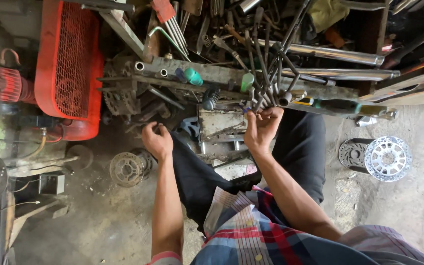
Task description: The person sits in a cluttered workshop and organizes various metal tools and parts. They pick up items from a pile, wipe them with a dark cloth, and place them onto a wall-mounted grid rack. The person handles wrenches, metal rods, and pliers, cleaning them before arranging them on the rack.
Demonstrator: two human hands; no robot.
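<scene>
My right hand [262, 126] reaches into a bundle of long metal hand tools [267, 73] that stand in a cluttered tool rack [212, 73], with its fingertips closed around the lower ends of several of them. My left hand [157, 141] hangs lower and to the left, its fingers curled around a small dark object that I cannot make out. Both forearms stretch forward over my dark trousers [300, 147] and plaid shirt [251, 230].
A red air compressor with a mesh guard [69, 64] stands at left. Round metal discs lie on the dirty floor at left [126, 169] and right [387, 158]. Chrome tubes [339, 54] stick out to the right. A metal box [222, 125] sits below the rack.
</scene>
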